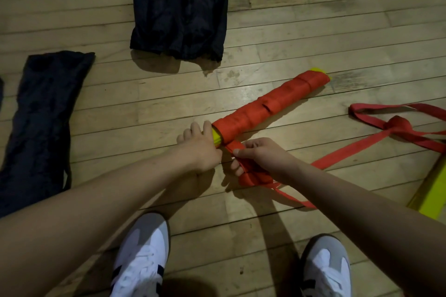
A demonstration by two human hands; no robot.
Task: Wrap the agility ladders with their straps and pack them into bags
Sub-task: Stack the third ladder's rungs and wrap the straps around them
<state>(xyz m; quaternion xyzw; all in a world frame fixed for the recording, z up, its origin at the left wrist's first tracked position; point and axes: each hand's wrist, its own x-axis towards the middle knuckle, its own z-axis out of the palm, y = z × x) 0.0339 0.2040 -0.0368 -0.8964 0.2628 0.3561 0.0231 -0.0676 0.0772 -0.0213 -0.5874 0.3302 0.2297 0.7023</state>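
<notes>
Left hand (201,146): fingers curled round the yellow end of the wrapped ladder bundle (268,106).
Right hand (261,155): fingers pinching the red strap (251,177) just beside that end.

left hand (201,146): fingers curled over near end of wrapped ladder bundle (268,106), forearm extended | right hand (261,157): just beside that same end, thumb and fingers pinching red strap (251,177), forearm extended

Looks like a gym hall: pale hardwood strip floor (289,31) under both hands, sports shoes (142,258) below them, dark kit bags (178,7) beyond.
</notes>
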